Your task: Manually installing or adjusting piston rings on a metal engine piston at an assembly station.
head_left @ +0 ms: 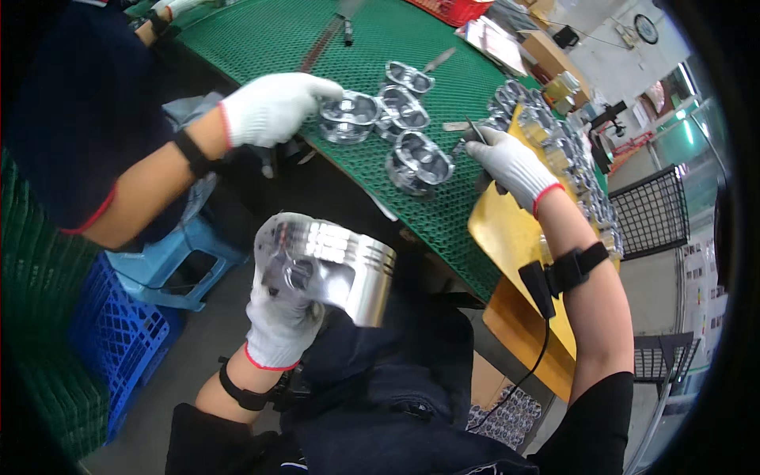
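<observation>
My left hand [281, 317], in a white knitted glove with red trim, grips a shiny metal piston [368, 281] from its left side. The piston is tilted in front of my body, its ring grooves and open skirt showing. Over the table's right part, my right hand [511, 162], gloved alike, is closed on a small thin-bladed tool [473, 131]; its exact kind is hard to make out. Just left of that hand stands another piston [418, 164]. Farther back are more pistons [402, 111], and a co-worker's gloved hand [273, 109] touches the leftmost one [348, 119].
A green mesh mat [261, 39] covers the table. On the right, several pistons [554, 142] line a yellow board [499, 229]. Blades and a black marker [347, 32] lie farther back. A blue stool [170, 265] and blue crate [119, 340] stand at left; a cable hangs from my right wrist strap [574, 269].
</observation>
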The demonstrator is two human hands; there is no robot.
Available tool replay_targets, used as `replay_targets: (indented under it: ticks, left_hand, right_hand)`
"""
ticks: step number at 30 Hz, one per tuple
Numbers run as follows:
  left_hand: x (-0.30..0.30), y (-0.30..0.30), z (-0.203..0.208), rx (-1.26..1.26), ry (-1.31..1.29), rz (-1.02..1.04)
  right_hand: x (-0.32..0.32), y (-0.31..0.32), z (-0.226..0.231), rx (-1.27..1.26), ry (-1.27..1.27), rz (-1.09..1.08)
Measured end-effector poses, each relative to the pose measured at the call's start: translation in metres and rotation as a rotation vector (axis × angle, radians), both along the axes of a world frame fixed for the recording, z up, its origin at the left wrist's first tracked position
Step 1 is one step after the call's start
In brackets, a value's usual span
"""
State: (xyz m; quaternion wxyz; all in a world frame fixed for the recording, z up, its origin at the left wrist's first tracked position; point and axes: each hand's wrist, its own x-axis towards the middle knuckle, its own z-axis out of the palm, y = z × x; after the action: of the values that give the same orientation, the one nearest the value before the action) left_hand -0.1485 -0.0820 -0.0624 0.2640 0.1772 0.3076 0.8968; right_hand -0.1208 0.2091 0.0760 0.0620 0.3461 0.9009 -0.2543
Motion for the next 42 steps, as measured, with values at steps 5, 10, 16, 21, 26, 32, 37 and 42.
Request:
replay_targets:
  ticks: [5,10,16,21,26,32,37,42]
  left_hand:
    - [-0.026,-0.009,0.007,0.162,0.194,0.085]
    - [-0.030,-0.019,0.014,0.087,0.353,0.203]
    - [-0.011,-0.038,0.007,-0.087,-0.161,0.040]
    - [-0.006,-0.040,0.013,-0.016,-0.296,-0.120]
    - [-0.001,-0.036,0.018,0.073,-0.366,-0.279]
    - [0.007,-0.029,-0.003,0.105,-0.537,-0.448]
    - [0.010,0.010,0.004,0.483,-0.499,-0.847]
    - [0.034,0.025,0.011,0.460,-0.607,-1.010]
  right_hand:
    - [-0.036,0.037,-0.046,0.011,-0.099,0.087]
    - [-0.056,0.036,-0.052,-0.063,-0.145,0.046]
    - [-0.049,0.052,-0.063,-0.037,-0.030,0.025]
    - [-0.039,0.053,-0.056,-0.033,0.113,-0.002]
    - [-0.020,0.035,-0.016,-0.178,0.146,-0.169]
    - [0.056,-0.019,0.018,-0.460,0.642,-0.124]
    - [0.158,-0.081,0.012,-0.876,0.484,-0.316]
    - [0.210,-0.098,-0.017,-1.026,0.202,-0.195]
